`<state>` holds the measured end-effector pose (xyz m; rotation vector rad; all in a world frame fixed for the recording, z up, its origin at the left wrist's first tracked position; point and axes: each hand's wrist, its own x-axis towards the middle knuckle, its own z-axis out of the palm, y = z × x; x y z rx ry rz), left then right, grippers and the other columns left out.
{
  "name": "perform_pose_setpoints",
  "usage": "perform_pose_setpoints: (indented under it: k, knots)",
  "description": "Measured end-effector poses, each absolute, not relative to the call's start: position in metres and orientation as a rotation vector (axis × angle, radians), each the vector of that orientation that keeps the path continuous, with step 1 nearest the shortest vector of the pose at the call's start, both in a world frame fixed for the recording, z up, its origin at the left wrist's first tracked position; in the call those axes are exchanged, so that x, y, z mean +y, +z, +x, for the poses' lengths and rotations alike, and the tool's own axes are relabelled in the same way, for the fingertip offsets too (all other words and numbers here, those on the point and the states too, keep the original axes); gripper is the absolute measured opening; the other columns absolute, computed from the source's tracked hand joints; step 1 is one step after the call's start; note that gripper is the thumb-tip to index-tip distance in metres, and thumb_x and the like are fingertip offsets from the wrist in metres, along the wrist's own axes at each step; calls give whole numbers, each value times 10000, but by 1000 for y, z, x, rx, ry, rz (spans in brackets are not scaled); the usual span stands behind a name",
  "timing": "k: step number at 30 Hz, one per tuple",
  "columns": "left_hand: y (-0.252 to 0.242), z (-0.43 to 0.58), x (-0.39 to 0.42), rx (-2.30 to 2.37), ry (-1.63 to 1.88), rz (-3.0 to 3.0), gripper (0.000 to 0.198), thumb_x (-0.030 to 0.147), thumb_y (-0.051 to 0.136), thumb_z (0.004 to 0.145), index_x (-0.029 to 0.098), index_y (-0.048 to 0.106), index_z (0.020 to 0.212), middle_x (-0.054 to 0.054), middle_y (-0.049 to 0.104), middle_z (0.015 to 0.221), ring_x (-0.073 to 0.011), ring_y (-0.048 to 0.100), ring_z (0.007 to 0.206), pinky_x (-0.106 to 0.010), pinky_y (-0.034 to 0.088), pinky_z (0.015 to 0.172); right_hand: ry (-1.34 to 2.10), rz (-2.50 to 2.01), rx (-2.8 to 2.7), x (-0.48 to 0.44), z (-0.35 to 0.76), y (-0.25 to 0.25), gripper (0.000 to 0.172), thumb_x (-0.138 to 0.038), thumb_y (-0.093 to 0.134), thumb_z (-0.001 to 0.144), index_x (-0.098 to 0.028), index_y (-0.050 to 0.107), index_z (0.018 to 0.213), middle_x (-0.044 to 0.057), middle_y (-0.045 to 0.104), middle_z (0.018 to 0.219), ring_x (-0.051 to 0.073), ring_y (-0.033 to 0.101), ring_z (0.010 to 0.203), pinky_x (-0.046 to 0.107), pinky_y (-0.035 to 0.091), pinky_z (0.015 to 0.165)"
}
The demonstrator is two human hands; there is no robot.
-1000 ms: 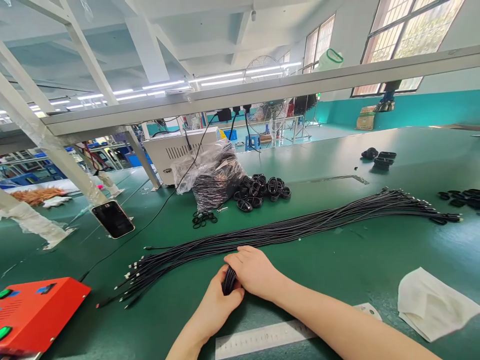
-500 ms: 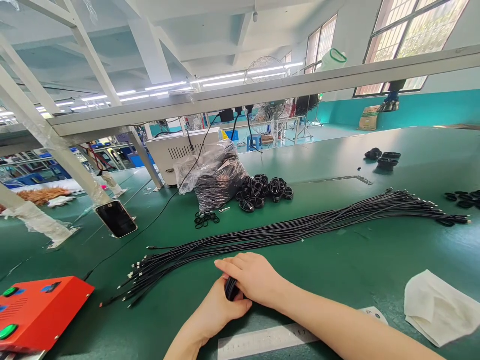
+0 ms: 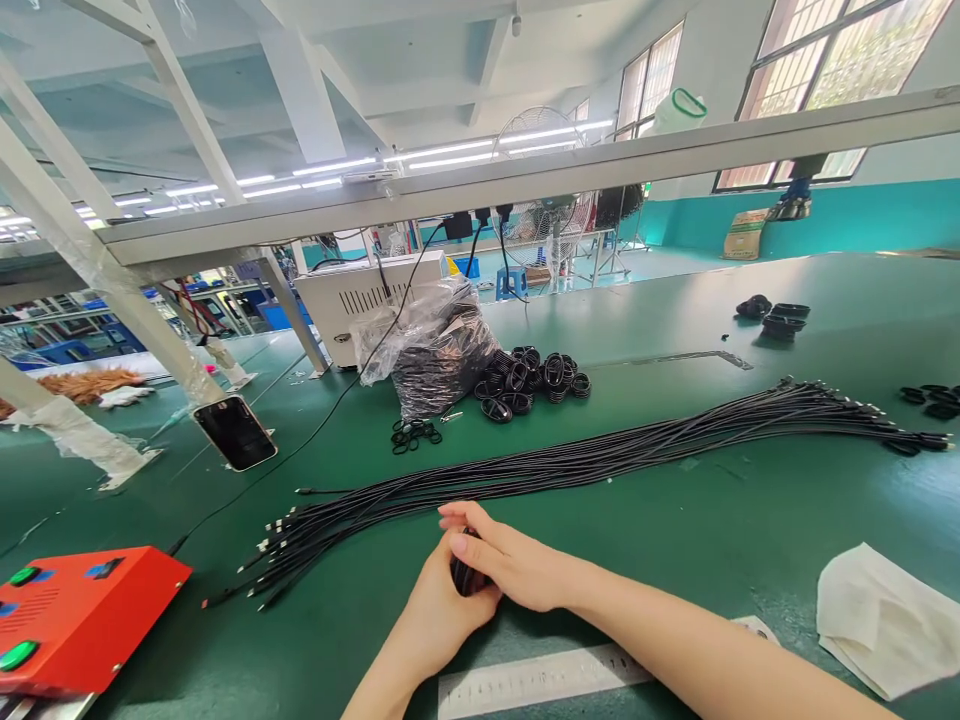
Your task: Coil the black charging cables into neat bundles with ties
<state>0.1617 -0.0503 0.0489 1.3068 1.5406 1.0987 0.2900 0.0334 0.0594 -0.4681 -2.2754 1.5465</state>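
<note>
A coiled black cable (image 3: 463, 574) sits between my two hands, mostly covered by fingers. My left hand (image 3: 442, 595) is closed around its lower left side, thumb toward me. From the right, my right hand (image 3: 506, 555) wraps over the coil, fingers curled across its top. Just beyond my hands, a long bundle of straight black cables (image 3: 525, 465) stretches across the green table (image 3: 675, 560), with metal connectors at both ends. Under my right forearm lies a steel ruler (image 3: 540, 685).
Coiled black cables (image 3: 525, 380) are piled beside a plastic bag (image 3: 439, 360) of dark items. A red box with green buttons (image 3: 90, 620) stands at left, near a phone (image 3: 235, 432) on the frame post. A white cloth (image 3: 889, 620) lies at right.
My right hand has shifted its fingers around the coil, its thumb now higher on it. The coil stays between both hands. The view has moved slightly.
</note>
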Motion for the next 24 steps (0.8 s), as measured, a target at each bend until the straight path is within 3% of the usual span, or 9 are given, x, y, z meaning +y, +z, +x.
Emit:
perform_pose_setpoints:
  k: [2,8,13,17,19,22,24]
  knots:
    - [51,165,-53,1517,1072,1291,373,189,669,697,189,546,1049,-20,607,929,-188,570,844,-314,463,765,1582,-413,-2297,34,289,55,392,-401,292,1016,-215,344,1357,94,525,1285,173,562,1072,335,441,925]
    - [46,164,-52,1603,1001,1275,237,206,705,669,166,579,866,17,563,736,-154,525,674,-286,435,629,1552,-294,-2384,41,291,57,373,-381,259,1026,-220,399,1332,78,585,1212,140,631,827,303,497,772]
    - [41,157,-46,1667,1038,1305,125,213,605,736,162,583,849,-7,618,742,-173,556,687,-302,433,652,1055,-410,-2487,44,292,70,285,-375,388,995,-223,509,1204,79,558,1186,188,562,1056,319,450,879]
    - [42,151,-43,1732,1070,1339,323,144,585,696,182,572,1017,-4,665,826,-185,588,724,-311,433,699,692,-593,-2671,39,290,77,313,-507,434,948,-232,542,1053,36,600,954,185,598,756,284,424,638]
    - [43,152,-43,1697,1065,1349,383,119,592,665,193,570,1040,-1,681,847,-187,603,728,-301,442,688,589,-634,-2689,35,286,74,368,-573,476,903,-222,535,994,21,615,864,187,590,699,265,373,579]
    - [47,158,-45,1623,1065,1341,399,90,600,634,188,572,1019,-9,682,849,-199,614,753,-297,461,686,538,-693,-2626,31,280,67,272,-482,524,904,-211,529,890,1,629,787,164,575,658,246,317,544]
    - [53,164,-48,1596,1093,1334,434,73,603,630,185,563,1047,-36,682,938,-222,624,859,-320,474,774,575,-673,-2587,31,278,64,169,-359,487,932,-213,538,864,-16,635,762,141,561,637,237,305,543]
